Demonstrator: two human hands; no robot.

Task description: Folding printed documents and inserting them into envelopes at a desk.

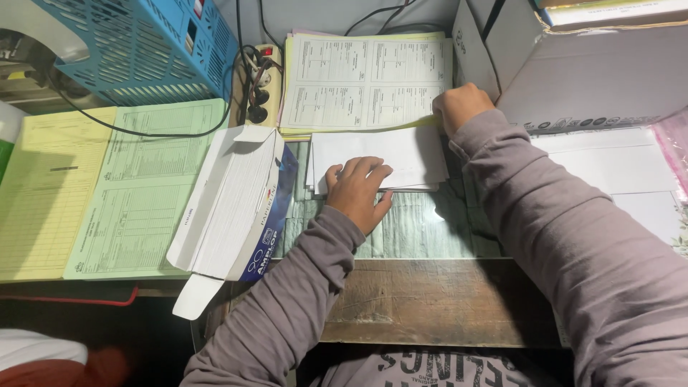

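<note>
My left hand lies flat, fingers spread, on the lower left part of a small stack of white envelopes in the middle of the desk. My right hand is curled at the right lower corner of a pile of printed white forms, fingers tucked under the top sheet's edge; the pinch itself is hidden. Both arms wear grey-mauve sleeves. An open box of white envelopes with a blue side sits just left of my left hand.
Green forms and yellow forms lie at the left. A blue plastic basket, a power strip with plugs and a grey carton stand along the back. White sheets are at the right.
</note>
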